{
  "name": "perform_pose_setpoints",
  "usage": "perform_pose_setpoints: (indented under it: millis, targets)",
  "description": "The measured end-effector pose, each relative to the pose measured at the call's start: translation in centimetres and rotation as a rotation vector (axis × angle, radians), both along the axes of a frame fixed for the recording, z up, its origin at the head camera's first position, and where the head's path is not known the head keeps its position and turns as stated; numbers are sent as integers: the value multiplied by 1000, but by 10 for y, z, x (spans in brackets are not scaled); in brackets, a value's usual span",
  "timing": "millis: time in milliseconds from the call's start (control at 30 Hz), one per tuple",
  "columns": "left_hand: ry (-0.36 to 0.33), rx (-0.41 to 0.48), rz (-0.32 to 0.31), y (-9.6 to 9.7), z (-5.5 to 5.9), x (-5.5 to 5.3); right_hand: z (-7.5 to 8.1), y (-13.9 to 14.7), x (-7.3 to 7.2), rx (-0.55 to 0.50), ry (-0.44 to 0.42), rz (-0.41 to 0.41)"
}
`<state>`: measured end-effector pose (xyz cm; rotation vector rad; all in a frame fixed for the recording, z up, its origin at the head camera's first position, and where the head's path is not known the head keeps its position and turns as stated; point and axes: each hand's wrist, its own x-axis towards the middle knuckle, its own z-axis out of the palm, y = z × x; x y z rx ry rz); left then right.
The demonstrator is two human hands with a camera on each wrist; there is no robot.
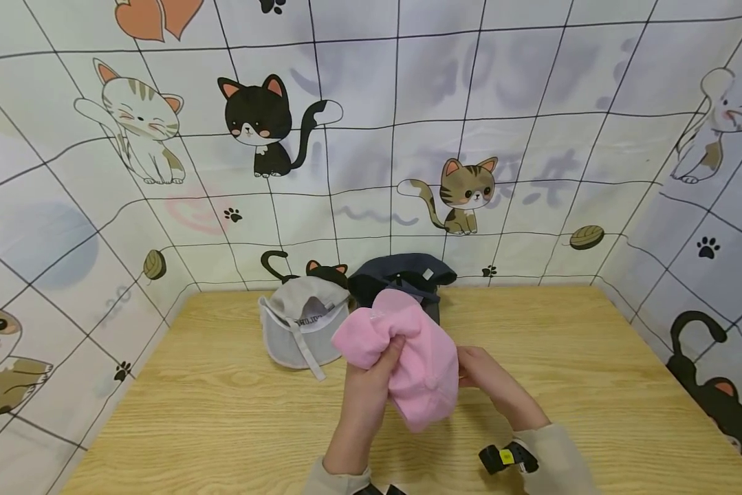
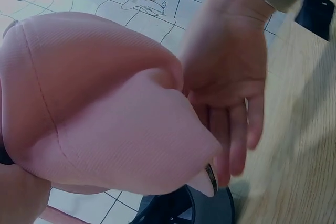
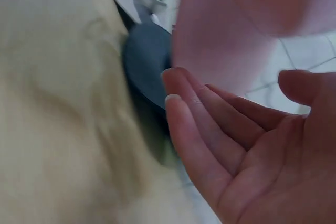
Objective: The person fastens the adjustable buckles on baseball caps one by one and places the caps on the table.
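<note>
A pink cap (image 1: pixel 429 375) is held up over the table, its fabric bunched and folded. My left hand (image 1: pixel 371 388) grips it on the left side, thumb pressed into a fold. On the other side is my right hand (image 1: pixel 488 375), fingertips close to the fabric. In the right wrist view that right hand (image 3: pixel 241 150) has its palm showing and fingers extended, with the pink cap (image 3: pixel 226 35) just beyond them. The left wrist view shows the cap's seam and inner hollow (image 2: pixel 94 72), with part of the left hand (image 2: pixel 23 195) at lower left.
A light grey cap (image 1: pixel 280 344) with its strap hanging forward lies at the back of the wooden table (image 1: pixel 222 412). Beside it, partly behind the pink cap, are dark navy headwear pieces (image 1: pixel 401 268). A cat-printed cloth wall (image 1: pixel 358 158) encloses the table's back and sides.
</note>
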<state>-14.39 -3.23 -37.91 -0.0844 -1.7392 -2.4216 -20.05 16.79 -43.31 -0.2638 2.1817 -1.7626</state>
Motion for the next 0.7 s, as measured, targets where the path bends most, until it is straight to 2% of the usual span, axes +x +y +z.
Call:
perform_pose_setpoints:
  millis: [200,300,433,600,700]
  targets:
    - [3,38,19,2,-1,-1,-18,-9,5,-208,-106,74]
    - [21,92,38,3,-2,-2,-23,-12,10,-308,-198,97]
    - [61,166,49,4,-2,-4,-27,-16,15,-471,-309,133]
    - [87,201,49,2,-2,-6,-29,-17,17,-714,-410,231]
    - [102,217,57,1,-2,-8,-29,-14,17,-833,-479,232]
